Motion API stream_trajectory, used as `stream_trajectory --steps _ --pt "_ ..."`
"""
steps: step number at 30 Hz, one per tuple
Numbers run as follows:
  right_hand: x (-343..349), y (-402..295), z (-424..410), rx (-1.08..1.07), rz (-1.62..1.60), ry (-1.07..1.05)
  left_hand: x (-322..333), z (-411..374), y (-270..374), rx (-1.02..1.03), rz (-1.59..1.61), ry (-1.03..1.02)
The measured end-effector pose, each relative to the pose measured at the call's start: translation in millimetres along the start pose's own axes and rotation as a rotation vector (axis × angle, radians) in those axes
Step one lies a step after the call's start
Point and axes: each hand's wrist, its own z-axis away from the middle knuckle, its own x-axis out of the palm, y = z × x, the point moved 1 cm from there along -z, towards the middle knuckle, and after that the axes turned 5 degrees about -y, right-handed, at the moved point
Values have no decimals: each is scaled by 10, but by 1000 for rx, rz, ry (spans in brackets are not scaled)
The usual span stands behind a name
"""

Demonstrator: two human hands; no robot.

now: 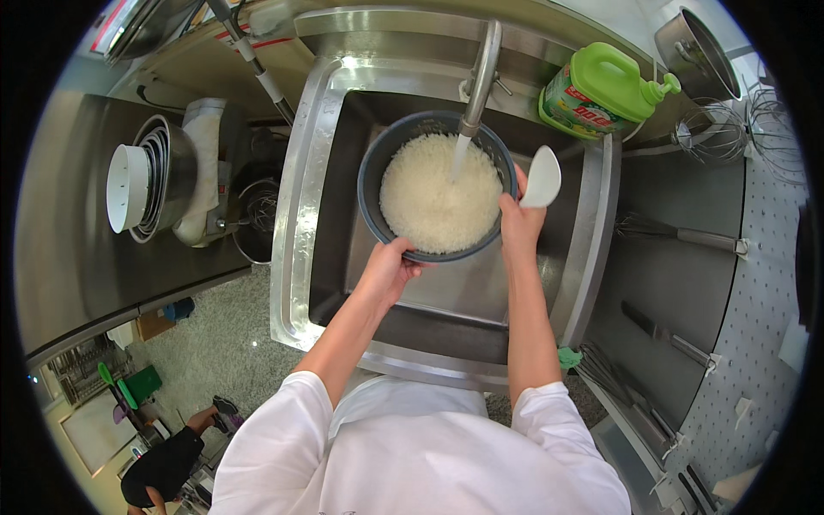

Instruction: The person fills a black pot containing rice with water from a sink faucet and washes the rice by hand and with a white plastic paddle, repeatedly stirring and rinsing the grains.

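A round dark pot [370,209] full of white rice [438,206] is held over a stainless steel sink [299,225]. My left hand [389,267] grips the pot's rim at the lower left, thumb on top. My right hand [523,219] holds the right side of the rim and also a white rice paddle [543,177], whose blade points up outside the pot. Above the pot, the metal faucet [483,84] sends a stream of water [459,154] onto the rice.
A green detergent jug [595,93] stands at the sink's back right corner. Nested bowls [161,174] and a mixer [209,174] stand on the left. Whisks [676,235] and a spatula [669,335] hang at the right. A person [164,460] in black is at the lower left.
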Motion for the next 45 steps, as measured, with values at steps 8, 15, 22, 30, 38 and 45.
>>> stream_trajectory --steps 8,15,22,30,38,45 --pt "28 219 152 38 -97 15 -31 176 41 23 -140 100" --pt "-43 159 -85 20 -68 -2 104 4 23 26 -30 77" --pt "2 150 146 76 -163 5 34 164 25 46 -129 118" --pt "-177 -214 -169 -56 265 -40 163 84 17 -17 33 53" --pt "-209 111 -1256 -171 315 -93 131 18 99 10 -13 99" --pt "-9 302 -1737 -175 526 -74 -107 -98 -48 -35 31 173"
